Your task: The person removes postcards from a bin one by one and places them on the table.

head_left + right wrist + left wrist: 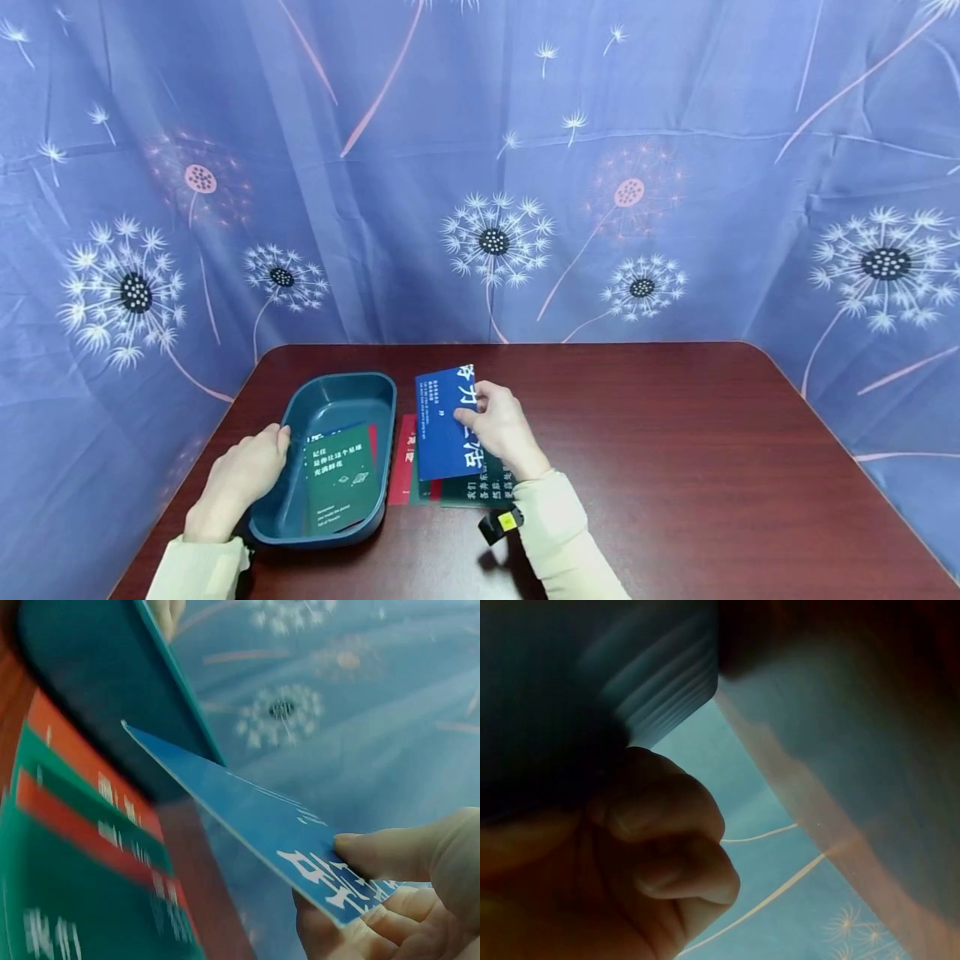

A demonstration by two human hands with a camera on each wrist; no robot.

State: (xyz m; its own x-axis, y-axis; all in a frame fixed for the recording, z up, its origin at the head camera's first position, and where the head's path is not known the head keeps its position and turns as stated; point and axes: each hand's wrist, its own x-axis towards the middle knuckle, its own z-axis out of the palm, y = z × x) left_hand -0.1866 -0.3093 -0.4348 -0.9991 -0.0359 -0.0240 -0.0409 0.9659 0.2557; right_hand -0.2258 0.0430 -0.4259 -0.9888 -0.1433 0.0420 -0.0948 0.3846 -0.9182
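My right hand [504, 423] pinches a blue card [441, 429] with white lettering between thumb and fingers, raised above the table just right of the tray. In the right wrist view the blue card [225, 795] slants up, its corner overlapping the tray's side. My left hand [247, 468] grips the left rim of a dark teal tray [330, 392], its fingers curled at the edge. Inside the tray lies a green card [341, 487] with white text, on top of blue and red ones. Red and green cards [75, 862] lie overlapping on the table beneath the held card.
The dark red-brown table [675, 450] stretches away to the right of the cards. Behind and around it hangs a blue curtain [420, 250] with a dandelion print. A black strap piece with a yellow tag [507, 522] sits at my right wrist.
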